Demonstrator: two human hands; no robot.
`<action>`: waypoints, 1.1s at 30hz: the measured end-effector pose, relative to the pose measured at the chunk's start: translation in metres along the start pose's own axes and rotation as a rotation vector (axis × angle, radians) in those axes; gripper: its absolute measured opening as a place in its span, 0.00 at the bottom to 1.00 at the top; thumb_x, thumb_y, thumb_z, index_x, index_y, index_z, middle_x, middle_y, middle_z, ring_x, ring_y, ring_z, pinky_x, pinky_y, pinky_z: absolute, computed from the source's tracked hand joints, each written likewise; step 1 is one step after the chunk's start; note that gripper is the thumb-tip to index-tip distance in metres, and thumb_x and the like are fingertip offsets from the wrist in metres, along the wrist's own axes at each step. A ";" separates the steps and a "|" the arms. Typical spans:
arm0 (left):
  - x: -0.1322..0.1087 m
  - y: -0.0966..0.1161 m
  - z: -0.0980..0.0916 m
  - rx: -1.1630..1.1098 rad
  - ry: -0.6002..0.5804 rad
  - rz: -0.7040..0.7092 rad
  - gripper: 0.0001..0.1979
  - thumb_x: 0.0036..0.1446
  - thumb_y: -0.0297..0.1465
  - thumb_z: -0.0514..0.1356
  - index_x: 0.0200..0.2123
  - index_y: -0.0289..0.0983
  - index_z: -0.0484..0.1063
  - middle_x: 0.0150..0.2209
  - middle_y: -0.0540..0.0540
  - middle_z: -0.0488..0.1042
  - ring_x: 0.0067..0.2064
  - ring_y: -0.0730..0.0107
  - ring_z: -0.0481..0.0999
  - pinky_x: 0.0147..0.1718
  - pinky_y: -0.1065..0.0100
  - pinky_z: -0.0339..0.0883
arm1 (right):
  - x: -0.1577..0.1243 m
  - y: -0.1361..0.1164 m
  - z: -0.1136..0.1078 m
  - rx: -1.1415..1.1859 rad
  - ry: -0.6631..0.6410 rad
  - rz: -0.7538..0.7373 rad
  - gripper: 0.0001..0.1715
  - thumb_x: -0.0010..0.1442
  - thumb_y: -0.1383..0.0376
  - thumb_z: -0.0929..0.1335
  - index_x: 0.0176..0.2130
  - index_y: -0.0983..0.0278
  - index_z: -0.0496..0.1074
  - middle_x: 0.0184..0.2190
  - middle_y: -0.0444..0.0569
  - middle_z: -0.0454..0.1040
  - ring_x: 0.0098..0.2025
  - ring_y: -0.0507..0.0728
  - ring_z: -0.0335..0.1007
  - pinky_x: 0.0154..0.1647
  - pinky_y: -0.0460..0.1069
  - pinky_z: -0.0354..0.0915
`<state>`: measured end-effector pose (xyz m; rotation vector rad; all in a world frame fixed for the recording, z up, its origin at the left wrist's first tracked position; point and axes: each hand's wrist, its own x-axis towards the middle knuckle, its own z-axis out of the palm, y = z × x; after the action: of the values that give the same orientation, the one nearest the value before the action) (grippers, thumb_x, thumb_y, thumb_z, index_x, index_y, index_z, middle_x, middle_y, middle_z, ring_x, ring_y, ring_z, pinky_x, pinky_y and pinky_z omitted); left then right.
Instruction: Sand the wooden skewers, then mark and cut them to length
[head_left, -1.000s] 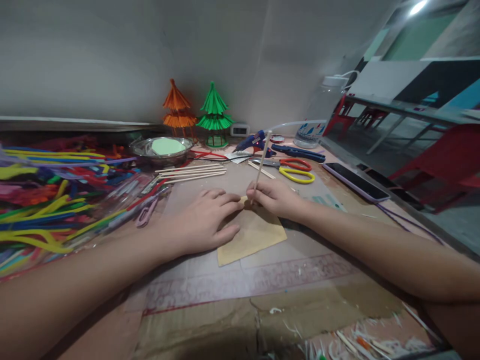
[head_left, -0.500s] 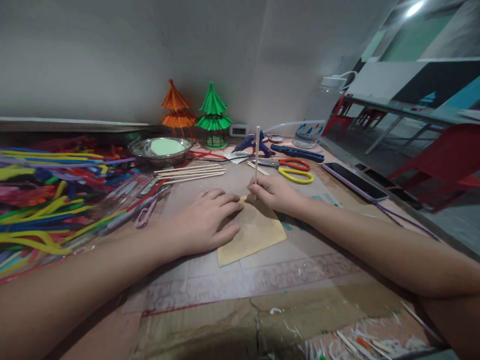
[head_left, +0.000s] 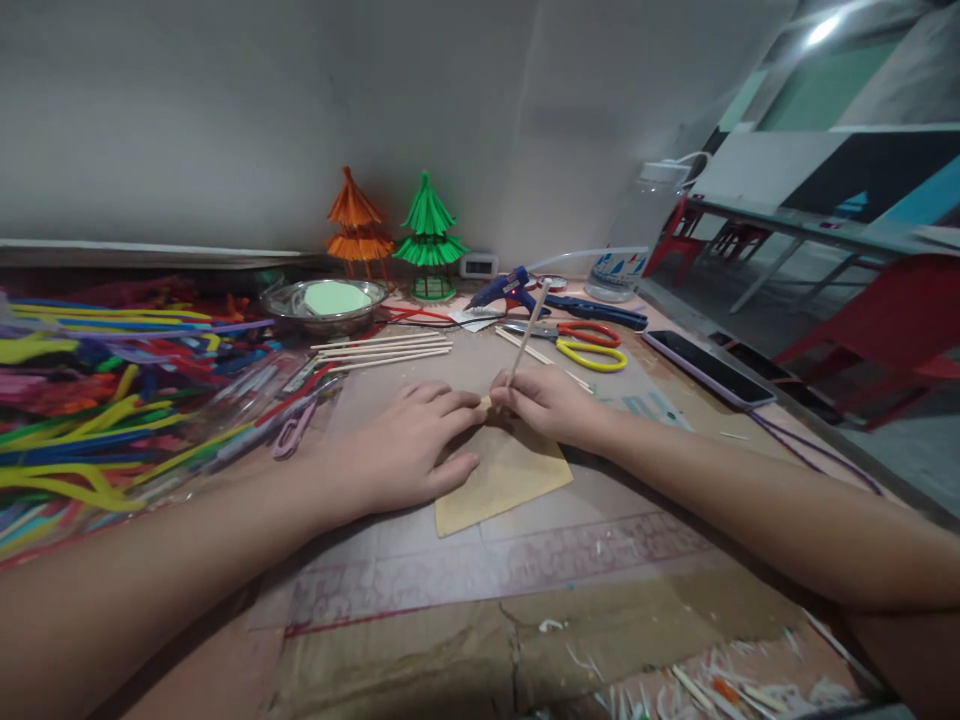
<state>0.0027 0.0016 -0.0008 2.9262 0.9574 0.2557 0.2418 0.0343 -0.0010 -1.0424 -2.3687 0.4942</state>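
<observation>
My left hand (head_left: 420, 440) lies flat, fingers spread, at the left edge of a yellowish square sheet (head_left: 502, 480). Pinched in my right hand (head_left: 544, 400) is a thin wooden stick (head_left: 531, 330), tilted with its top leaning right and away. Its lower end is hidden by my fingers, over the sheet's far part. Beyond my left hand, several similar wooden sticks (head_left: 382, 350) lie in a row. More sticks (head_left: 517, 345) lie just past my right hand, near scissors (head_left: 592, 345) with red and yellow handles.
A blue glue gun (head_left: 510, 288), pliers (head_left: 592, 308), metal bowl (head_left: 322, 318) and orange (head_left: 352, 225) and green (head_left: 429, 235) pagoda-like models stand at the back. Colourful pipe cleaners (head_left: 90, 410) crowd the left. A phone (head_left: 709, 370) and water bottle (head_left: 626, 230) are at the right.
The stick in my right hand has gone from upright to leaning right. My right hand has shifted slightly; my left hand stays on the sheet.
</observation>
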 end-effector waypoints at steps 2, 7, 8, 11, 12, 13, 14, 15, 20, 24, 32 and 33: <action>0.000 0.000 0.000 0.001 -0.001 -0.003 0.26 0.69 0.43 0.53 0.63 0.36 0.70 0.63 0.36 0.72 0.62 0.44 0.68 0.61 0.42 0.62 | 0.001 0.001 0.000 -0.038 0.037 0.025 0.14 0.69 0.63 0.63 0.33 0.63 0.73 0.27 0.47 0.76 0.32 0.54 0.70 0.37 0.47 0.60; -0.001 -0.001 0.001 0.006 0.004 0.004 0.26 0.69 0.43 0.52 0.63 0.36 0.69 0.64 0.37 0.71 0.63 0.43 0.67 0.62 0.42 0.61 | 0.001 0.000 -0.001 -0.048 0.010 0.008 0.14 0.69 0.63 0.64 0.33 0.63 0.74 0.30 0.48 0.78 0.34 0.55 0.72 0.39 0.48 0.62; 0.000 -0.001 0.001 0.007 0.003 0.006 0.26 0.69 0.43 0.52 0.63 0.36 0.70 0.63 0.37 0.71 0.63 0.43 0.67 0.62 0.42 0.61 | 0.000 0.000 -0.001 -0.035 -0.007 -0.016 0.15 0.70 0.63 0.63 0.34 0.63 0.75 0.30 0.48 0.79 0.35 0.55 0.72 0.39 0.48 0.62; 0.000 -0.001 0.001 0.010 0.005 0.005 0.26 0.69 0.43 0.52 0.62 0.35 0.70 0.63 0.36 0.72 0.62 0.43 0.68 0.61 0.42 0.62 | 0.000 0.000 0.000 -0.032 0.008 -0.026 0.16 0.70 0.63 0.63 0.33 0.63 0.74 0.29 0.48 0.78 0.33 0.55 0.71 0.39 0.49 0.62; 0.000 -0.001 0.001 0.010 0.010 0.005 0.26 0.69 0.43 0.53 0.62 0.36 0.70 0.63 0.36 0.72 0.63 0.43 0.68 0.61 0.42 0.62 | 0.000 0.000 0.000 -0.040 0.029 -0.011 0.16 0.69 0.63 0.63 0.32 0.63 0.74 0.28 0.48 0.77 0.33 0.55 0.71 0.39 0.49 0.62; 0.000 -0.001 0.002 0.010 0.016 0.005 0.26 0.69 0.43 0.53 0.63 0.36 0.70 0.63 0.36 0.72 0.63 0.43 0.68 0.61 0.42 0.62 | 0.000 0.000 0.001 -0.046 0.046 0.006 0.15 0.69 0.63 0.63 0.32 0.63 0.74 0.28 0.48 0.77 0.33 0.55 0.71 0.39 0.49 0.62; -0.001 -0.001 0.002 0.009 0.022 0.005 0.26 0.69 0.43 0.53 0.63 0.36 0.70 0.63 0.36 0.72 0.63 0.44 0.68 0.62 0.43 0.62 | 0.000 0.000 0.001 -0.046 0.048 0.016 0.15 0.69 0.63 0.64 0.32 0.63 0.74 0.28 0.48 0.78 0.33 0.55 0.71 0.38 0.49 0.62; -0.001 -0.001 0.002 0.007 0.025 0.006 0.26 0.69 0.43 0.53 0.63 0.36 0.70 0.63 0.37 0.72 0.63 0.44 0.68 0.62 0.43 0.62 | 0.000 0.001 0.001 -0.040 0.038 0.014 0.15 0.69 0.63 0.63 0.33 0.63 0.74 0.28 0.48 0.78 0.33 0.55 0.71 0.39 0.49 0.62; -0.001 -0.001 0.002 -0.004 0.036 0.012 0.25 0.69 0.43 0.53 0.61 0.36 0.71 0.61 0.35 0.73 0.62 0.44 0.69 0.61 0.42 0.63 | 0.000 0.004 0.001 -0.080 0.009 -0.047 0.16 0.69 0.63 0.63 0.33 0.63 0.75 0.30 0.49 0.79 0.35 0.56 0.72 0.41 0.49 0.62; -0.001 0.000 0.001 -0.005 0.023 0.006 0.26 0.69 0.43 0.53 0.63 0.36 0.70 0.63 0.37 0.72 0.62 0.43 0.68 0.62 0.41 0.62 | -0.001 0.005 0.001 -0.109 0.062 0.001 0.16 0.69 0.63 0.64 0.31 0.63 0.74 0.28 0.49 0.77 0.33 0.56 0.71 0.39 0.49 0.61; -0.001 -0.001 0.002 -0.011 0.044 0.004 0.25 0.68 0.44 0.54 0.62 0.37 0.71 0.62 0.36 0.73 0.62 0.44 0.69 0.60 0.42 0.64 | 0.001 0.007 0.001 -0.164 0.076 -0.015 0.16 0.68 0.63 0.64 0.29 0.64 0.74 0.29 0.50 0.78 0.33 0.56 0.71 0.40 0.50 0.62; -0.001 -0.001 0.002 -0.011 0.042 0.003 0.26 0.69 0.44 0.53 0.62 0.38 0.71 0.63 0.36 0.72 0.62 0.44 0.69 0.60 0.42 0.63 | 0.001 0.007 0.001 -0.168 0.078 0.004 0.17 0.68 0.62 0.65 0.29 0.63 0.73 0.28 0.50 0.78 0.33 0.56 0.70 0.39 0.50 0.61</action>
<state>0.0014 0.0018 -0.0032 2.9238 0.9547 0.3232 0.2447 0.0399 -0.0048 -1.1191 -2.3708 0.2549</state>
